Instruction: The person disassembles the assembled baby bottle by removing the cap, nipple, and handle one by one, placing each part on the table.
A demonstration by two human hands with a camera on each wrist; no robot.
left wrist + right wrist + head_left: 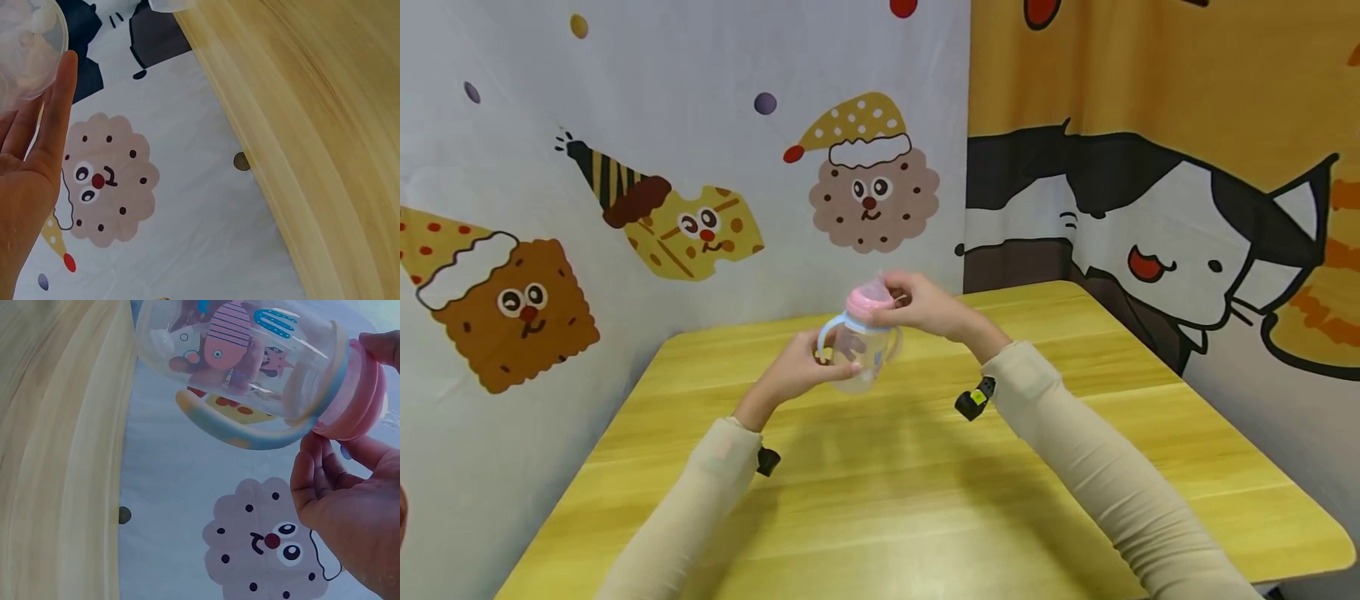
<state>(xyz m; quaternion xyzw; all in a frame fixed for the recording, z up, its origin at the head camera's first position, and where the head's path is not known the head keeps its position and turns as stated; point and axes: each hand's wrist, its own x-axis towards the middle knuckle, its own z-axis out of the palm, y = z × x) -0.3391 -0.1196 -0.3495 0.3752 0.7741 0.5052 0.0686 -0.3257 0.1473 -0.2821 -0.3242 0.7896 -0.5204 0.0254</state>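
Note:
A clear two-handled baby bottle (867, 343) is held up tilted above the table, its pink collar (863, 307) uppermost under a see-through top. My left hand (793, 368) grips the clear body by the blue handle (823, 340), the thumb across its front. Fingers and thumb of my right hand (928, 308) hold the pink collar from the right. In the right wrist view, a pink striped fish print shows on the bottle (228, 340), and fingertips press the collar. The left wrist view catches the bottle's round base (53, 75) beside the left fingers.
Beneath the hands lies a yellow wood-grain table (880, 500) with rounded corners. A white wall covering (700, 108) with cartoon biscuits runs along its back and left. To the right hangs an orange covering (1135, 75) with a cartoon cat.

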